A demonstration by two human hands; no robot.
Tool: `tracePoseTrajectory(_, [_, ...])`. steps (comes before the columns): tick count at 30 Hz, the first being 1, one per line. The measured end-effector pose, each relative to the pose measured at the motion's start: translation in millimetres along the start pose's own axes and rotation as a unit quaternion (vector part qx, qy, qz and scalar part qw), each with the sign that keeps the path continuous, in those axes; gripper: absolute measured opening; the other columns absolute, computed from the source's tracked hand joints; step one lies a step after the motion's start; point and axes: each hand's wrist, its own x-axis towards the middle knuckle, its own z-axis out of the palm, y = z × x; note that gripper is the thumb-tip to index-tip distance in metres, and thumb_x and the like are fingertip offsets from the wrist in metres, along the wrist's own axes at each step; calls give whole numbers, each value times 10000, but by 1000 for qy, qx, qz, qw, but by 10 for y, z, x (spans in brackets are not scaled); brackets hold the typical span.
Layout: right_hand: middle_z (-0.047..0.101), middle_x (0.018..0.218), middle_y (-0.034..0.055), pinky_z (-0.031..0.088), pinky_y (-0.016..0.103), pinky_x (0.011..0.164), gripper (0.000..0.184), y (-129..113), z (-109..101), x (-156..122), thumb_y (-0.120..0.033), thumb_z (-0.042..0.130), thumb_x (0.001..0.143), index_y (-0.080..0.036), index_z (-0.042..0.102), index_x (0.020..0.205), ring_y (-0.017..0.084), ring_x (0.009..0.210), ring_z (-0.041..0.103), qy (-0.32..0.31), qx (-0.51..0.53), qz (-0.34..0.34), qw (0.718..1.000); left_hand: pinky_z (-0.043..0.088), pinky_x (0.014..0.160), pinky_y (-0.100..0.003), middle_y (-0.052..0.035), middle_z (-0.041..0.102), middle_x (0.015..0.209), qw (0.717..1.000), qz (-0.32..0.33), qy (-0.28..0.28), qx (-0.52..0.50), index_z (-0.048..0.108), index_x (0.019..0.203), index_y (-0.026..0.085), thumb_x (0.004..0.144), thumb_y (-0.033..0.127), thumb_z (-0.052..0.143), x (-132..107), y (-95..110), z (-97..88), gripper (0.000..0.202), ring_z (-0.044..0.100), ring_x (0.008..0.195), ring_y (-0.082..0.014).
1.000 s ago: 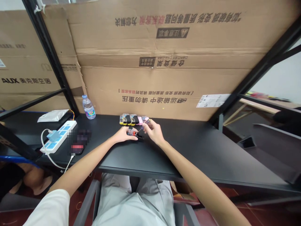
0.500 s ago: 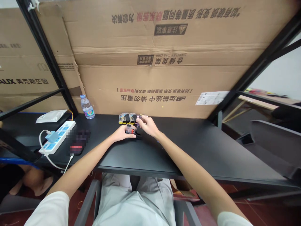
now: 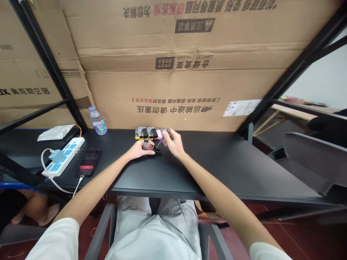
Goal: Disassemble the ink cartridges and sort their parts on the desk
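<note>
A wide sheet of cardboard (image 3: 121, 85) stands behind the black surface (image 3: 222, 162), its large print upside down from where I am. Over at the left, a white power strip (image 3: 61, 161) lies on a slant, its far end toward the right. A dark phone (image 3: 90, 164), partly blurred, is beside it, and a water bottle (image 3: 98, 122) stands near the cardboard.

The left hand (image 3: 137, 150) is curled partway closed, thumb and fingers around a small clear block (image 3: 148, 145) with red and black parts, near the middle of the surface. The block's long axis seems to run left to right, a black piece jutting right. The right hand (image 3: 175, 144) is pinched shut on a slim tool (image 3: 159, 142) that slants down and left, its lower end toward the block; I cannot tell if they touch. Just beyond, a row of small blocks (image 3: 146, 133) runs left to right.
</note>
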Motion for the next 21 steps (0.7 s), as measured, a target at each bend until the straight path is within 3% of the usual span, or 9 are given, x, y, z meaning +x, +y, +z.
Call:
tracePoseTrajectory(7, [632,646,14,507,312,539,548,21,0,-37,-758,518,990,-231,626,887,168,521,579,-54,-45,-15,997,541,988,-384,-96,772,1105,1000,4,-3,4,739,1149,143,749,413,930,-10,41,-1,520,717,963,-217])
tracePoseTrajectory(14, [657,713,27,523,336,644,457,86,-8,-47,-643,460,1059,-238,644,953,194,619,616,-104,-121,-69,985,541,997,-395,-96,776,1097,1000,14,-9,4,744,1157,141,758,455,918,-17,68,1,537,722,966,-227])
tracePoseTrajectory(21, [666,747,39,509,328,668,393,40,-62,-28,-580,493,1058,-237,625,918,197,646,613,-78,-130,-92,984,548,980,-396,-105,787,1074,1000,6,2,21,765,1114,134,765,439,913,-12,55,-12,486,728,957,-234])
